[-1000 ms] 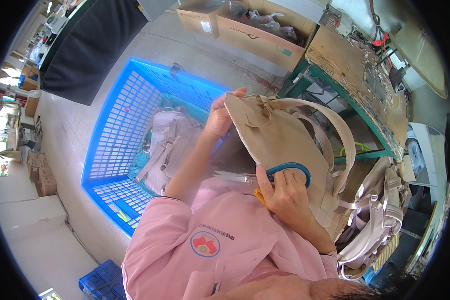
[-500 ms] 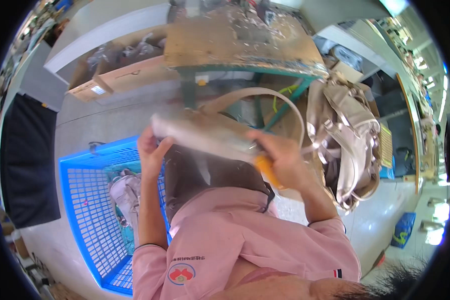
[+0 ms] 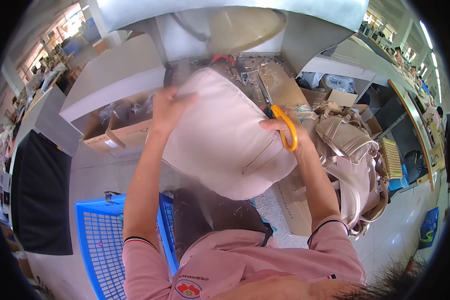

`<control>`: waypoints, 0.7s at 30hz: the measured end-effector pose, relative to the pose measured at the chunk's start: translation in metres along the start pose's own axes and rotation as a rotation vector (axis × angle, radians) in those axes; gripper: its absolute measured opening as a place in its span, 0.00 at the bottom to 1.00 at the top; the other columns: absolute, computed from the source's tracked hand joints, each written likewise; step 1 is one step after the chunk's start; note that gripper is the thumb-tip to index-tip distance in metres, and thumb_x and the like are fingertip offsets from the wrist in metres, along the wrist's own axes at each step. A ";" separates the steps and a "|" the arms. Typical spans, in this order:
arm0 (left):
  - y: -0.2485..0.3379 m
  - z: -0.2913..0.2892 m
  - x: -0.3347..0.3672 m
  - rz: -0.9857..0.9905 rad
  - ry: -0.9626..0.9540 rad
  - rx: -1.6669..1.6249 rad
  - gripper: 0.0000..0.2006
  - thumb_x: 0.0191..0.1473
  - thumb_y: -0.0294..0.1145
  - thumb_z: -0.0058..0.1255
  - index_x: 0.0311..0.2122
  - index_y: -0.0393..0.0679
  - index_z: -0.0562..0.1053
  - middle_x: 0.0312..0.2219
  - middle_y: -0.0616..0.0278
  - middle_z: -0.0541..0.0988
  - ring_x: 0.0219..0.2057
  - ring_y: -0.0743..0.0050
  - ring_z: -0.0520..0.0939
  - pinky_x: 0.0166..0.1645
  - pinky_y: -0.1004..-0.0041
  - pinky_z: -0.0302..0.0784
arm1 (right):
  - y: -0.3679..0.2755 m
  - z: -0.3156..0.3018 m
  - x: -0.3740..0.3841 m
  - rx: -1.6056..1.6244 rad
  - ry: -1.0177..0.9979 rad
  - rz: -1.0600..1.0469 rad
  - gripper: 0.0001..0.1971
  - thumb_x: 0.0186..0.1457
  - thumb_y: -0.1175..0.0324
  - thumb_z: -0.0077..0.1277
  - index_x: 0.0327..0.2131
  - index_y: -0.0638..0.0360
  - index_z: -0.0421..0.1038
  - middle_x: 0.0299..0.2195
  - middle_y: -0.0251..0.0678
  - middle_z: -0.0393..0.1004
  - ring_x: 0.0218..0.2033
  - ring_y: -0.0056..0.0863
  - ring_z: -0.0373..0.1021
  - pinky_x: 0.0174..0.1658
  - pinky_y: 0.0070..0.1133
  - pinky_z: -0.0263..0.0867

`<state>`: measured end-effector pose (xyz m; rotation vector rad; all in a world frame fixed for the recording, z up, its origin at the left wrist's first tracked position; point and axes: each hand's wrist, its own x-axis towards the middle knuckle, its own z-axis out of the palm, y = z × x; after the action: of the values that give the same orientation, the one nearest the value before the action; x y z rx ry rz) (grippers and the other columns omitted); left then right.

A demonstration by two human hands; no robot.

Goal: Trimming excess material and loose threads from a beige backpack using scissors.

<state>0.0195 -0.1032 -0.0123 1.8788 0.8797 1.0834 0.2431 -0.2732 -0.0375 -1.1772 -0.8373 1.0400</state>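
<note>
And now, before the brown wooden counter (image 3: pixel 286 83), the pale-pink zippered fabric bag (image 3: pixel 220 135) is held up, opposite edges pinched by the well-parted left hand (image 3: pixel 169 111) and right hand (image 3: pixel 300 134), yellow-handled metal scissors (image 3: pixel 276 110) gripped in the latter; light, floppy handling is expected, best steadied at those edges.

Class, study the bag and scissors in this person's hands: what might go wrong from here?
The scissors have bare blades close to the pale bag, so a careless turn might nick its fabric.
The right hand holds both the scissors and the bag's edge, so either could perhaps slip.
</note>
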 end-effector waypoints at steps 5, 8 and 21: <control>-0.014 0.012 0.032 -0.059 -0.071 0.049 0.11 0.31 0.34 0.57 0.18 0.36 0.73 0.12 0.67 0.71 0.15 0.83 0.68 0.20 0.76 0.62 | 0.009 -0.012 0.018 0.047 -0.002 0.060 0.19 0.32 0.76 0.60 0.34 0.65 0.68 0.25 0.28 0.68 0.26 0.16 0.63 0.33 0.11 0.58; -0.021 0.022 0.043 -0.059 -0.104 0.036 0.11 0.31 0.34 0.57 0.18 0.36 0.73 0.11 0.66 0.71 0.15 0.82 0.68 0.21 0.76 0.63 | 0.017 -0.017 0.024 0.073 0.050 0.094 0.17 0.33 0.76 0.59 0.32 0.64 0.68 0.25 0.29 0.68 0.26 0.16 0.64 0.33 0.11 0.58; -0.033 0.031 0.056 -0.021 -0.129 0.066 0.11 0.30 0.35 0.57 0.16 0.36 0.72 0.11 0.66 0.71 0.15 0.82 0.68 0.21 0.76 0.63 | 0.028 -0.022 0.031 0.176 0.074 0.035 0.19 0.33 0.78 0.58 0.33 0.65 0.66 0.24 0.30 0.68 0.25 0.17 0.65 0.32 0.10 0.60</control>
<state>0.0637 -0.0496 -0.0311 1.9660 0.8682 0.9200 0.2679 -0.2495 -0.0696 -1.0771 -0.6552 1.0704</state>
